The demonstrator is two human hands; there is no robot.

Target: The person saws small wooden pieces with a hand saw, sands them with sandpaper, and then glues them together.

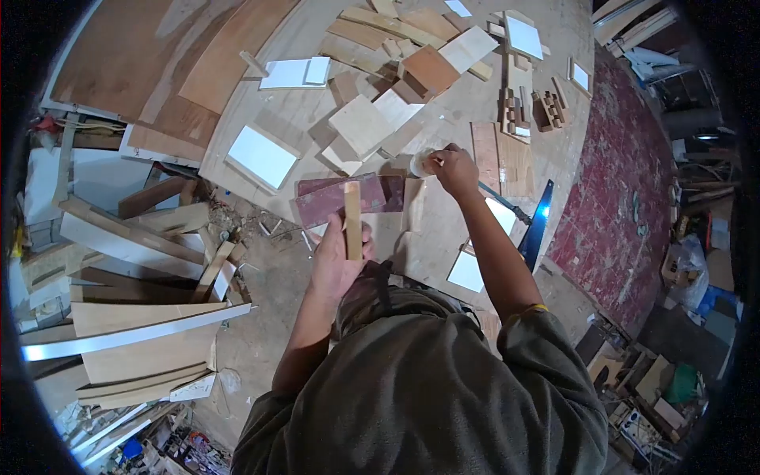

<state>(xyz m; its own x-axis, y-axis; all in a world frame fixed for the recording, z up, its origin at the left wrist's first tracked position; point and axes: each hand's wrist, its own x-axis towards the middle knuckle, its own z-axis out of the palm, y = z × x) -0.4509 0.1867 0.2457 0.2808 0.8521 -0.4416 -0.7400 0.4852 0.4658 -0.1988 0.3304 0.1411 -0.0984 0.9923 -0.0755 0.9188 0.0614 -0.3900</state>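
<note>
My left hand (339, 255) is closed round a narrow wooden block (353, 214), which stands nearly upright in front of my body. Over the table, my right hand (455, 168) has its fingers bent together at a small round whitish container (419, 164). Whether it grips the rim or something inside is hidden by the fingers. Dark red sandpaper sheets (332, 204) lie just beyond my left hand. Between the two hands a pale wood strip (413, 204) rests on the table.
Wooden boards and offcuts (362, 125) are piled on the workbench (229, 111). A handsaw (538, 222) lies by its right edge, beside a thin rod-like tool (507, 204). Small slotted wooden pieces (548, 111) sit farther back. Scrap timber (142, 245) is heaped at the left.
</note>
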